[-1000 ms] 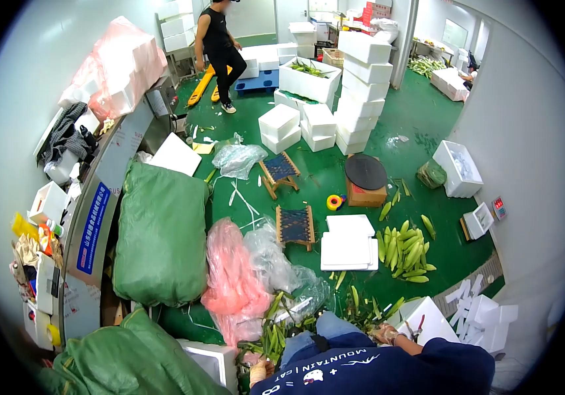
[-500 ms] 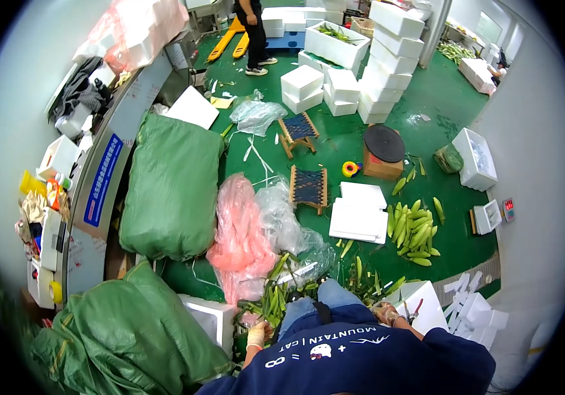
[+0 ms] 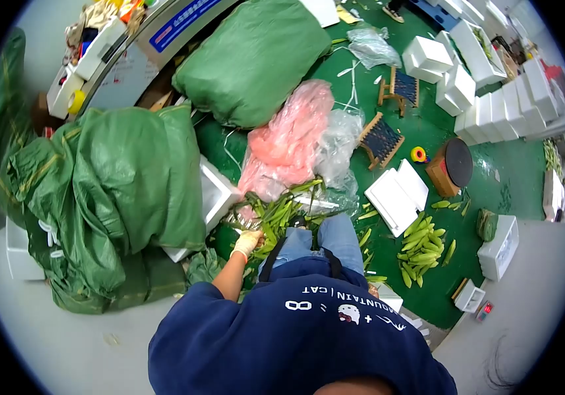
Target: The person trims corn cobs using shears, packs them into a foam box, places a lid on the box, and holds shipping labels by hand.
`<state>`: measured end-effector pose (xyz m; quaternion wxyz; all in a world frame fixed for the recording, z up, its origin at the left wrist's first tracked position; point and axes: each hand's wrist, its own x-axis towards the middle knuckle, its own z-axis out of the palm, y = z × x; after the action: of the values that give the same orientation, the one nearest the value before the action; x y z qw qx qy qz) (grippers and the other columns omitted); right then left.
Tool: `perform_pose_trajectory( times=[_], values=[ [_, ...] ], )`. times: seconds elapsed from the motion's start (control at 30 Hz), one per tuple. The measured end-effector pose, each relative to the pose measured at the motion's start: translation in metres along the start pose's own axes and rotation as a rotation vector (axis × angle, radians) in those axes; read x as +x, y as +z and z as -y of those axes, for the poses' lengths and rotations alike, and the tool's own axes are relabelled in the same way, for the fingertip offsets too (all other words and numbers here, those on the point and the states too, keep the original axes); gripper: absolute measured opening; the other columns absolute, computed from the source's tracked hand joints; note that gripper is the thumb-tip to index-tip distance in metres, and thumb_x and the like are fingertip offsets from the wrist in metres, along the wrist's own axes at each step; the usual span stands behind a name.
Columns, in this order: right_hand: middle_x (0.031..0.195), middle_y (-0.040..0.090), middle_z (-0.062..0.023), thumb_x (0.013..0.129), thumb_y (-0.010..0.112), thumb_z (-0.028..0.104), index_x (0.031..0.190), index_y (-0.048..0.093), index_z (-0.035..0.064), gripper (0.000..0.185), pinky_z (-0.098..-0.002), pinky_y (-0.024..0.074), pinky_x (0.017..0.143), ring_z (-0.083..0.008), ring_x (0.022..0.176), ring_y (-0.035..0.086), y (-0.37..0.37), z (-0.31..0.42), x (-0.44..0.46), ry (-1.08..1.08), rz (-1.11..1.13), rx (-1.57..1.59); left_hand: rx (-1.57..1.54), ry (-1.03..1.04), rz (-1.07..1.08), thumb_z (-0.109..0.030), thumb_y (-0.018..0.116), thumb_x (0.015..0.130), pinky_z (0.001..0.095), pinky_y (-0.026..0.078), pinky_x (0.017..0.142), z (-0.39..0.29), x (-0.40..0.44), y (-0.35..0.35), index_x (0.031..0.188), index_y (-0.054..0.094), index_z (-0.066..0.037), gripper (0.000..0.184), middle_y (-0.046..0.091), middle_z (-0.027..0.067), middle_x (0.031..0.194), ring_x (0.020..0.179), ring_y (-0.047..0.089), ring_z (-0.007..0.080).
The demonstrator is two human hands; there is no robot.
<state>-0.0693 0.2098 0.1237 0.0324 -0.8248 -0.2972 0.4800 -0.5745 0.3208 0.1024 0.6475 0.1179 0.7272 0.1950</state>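
My left hand [image 3: 248, 243], in a pale glove, is low beside my left knee at the edge of a heap of green corn husks and leaves [image 3: 281, 218]. Its fingers look curled in, and what they hold is hidden among the leaves. Of my right hand [image 3: 373, 290] only a small patch shows past my navy shirt; its fingers are hidden. Close to it is the corner of a white foam box [image 3: 390, 299]. Pale green ears of corn [image 3: 421, 250] lie piled on the floor to the right.
Large green sacks [image 3: 134, 178] fill the left side, with another sack [image 3: 249, 62] ahead. Pink plastic sheeting [image 3: 289, 141], a low folding stool [image 3: 381, 140], white foam lids [image 3: 397, 197] and a round-topped box [image 3: 450, 168] are ahead. Foam boxes [image 3: 513, 108] stand at the far right.
The view has turned left and tilted, bringing more of the green sacks into sight. My right hand has gone from plain view beside the foam box to almost hidden behind my body.
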Motion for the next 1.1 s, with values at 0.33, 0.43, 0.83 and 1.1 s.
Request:
perform_pose_trajectory(
  times=[0.33,0.43,0.83,1.1],
  values=[
    [0.088,0.065,-0.0214,0.075,0.059,0.027,0.093,0.064,-0.0031,0.036,-0.0362,0.0488,0.073,-0.0307,0.082,0.063,-0.001,0.107,0.064,-0.113,0.056,-0.18,0.285,0.03,-0.057,-0.026,0.058,0.075,0.0318,0.042,0.05,0.025,0.01,0.001,0.063,0.063,-0.007,0.023,0.061,0.0061,0.06,0.053,0.055,0.0159],
    [0.088,0.065,-0.0215,0.075,0.059,0.028,0.093,0.064,-0.0034,0.036,-0.0366,0.0488,0.073,-0.031,0.082,0.063,0.007,0.147,0.106,-0.168,0.056,-0.266,0.035,-0.065,-0.13,-0.027,0.058,0.076,0.0316,0.044,0.051,-0.024,0.017,0.007,0.068,0.064,-0.005,0.025,0.062,0.0068,0.063,0.055,0.057,0.0175],
    [0.065,0.059,-0.0093,0.08,0.058,0.011,0.084,0.057,0.0023,0.009,-0.0297,0.0451,0.045,-0.0183,0.05,0.055,0.025,0.401,0.166,-0.085,0.259,0.315,0.743,0.851,-0.712,-0.027,0.049,0.08,0.0438,0.047,0.068,-0.226,0.123,-0.106,0.084,0.06,-0.011,0.019,0.062,0.0163,0.083,0.08,0.06,0.0349],
    [0.073,0.063,-0.012,0.079,0.057,0.012,0.086,0.059,-0.002,0.016,-0.0318,0.0471,0.062,-0.0184,0.068,0.06,0.143,0.614,0.169,-0.705,0.064,-0.088,0.285,0.978,-0.945,-0.025,0.056,0.081,0.042,0.049,0.076,-0.543,0.177,-0.271,0.097,0.064,-0.007,0.025,0.064,0.0167,0.095,0.089,0.061,0.0345]
  ],
)
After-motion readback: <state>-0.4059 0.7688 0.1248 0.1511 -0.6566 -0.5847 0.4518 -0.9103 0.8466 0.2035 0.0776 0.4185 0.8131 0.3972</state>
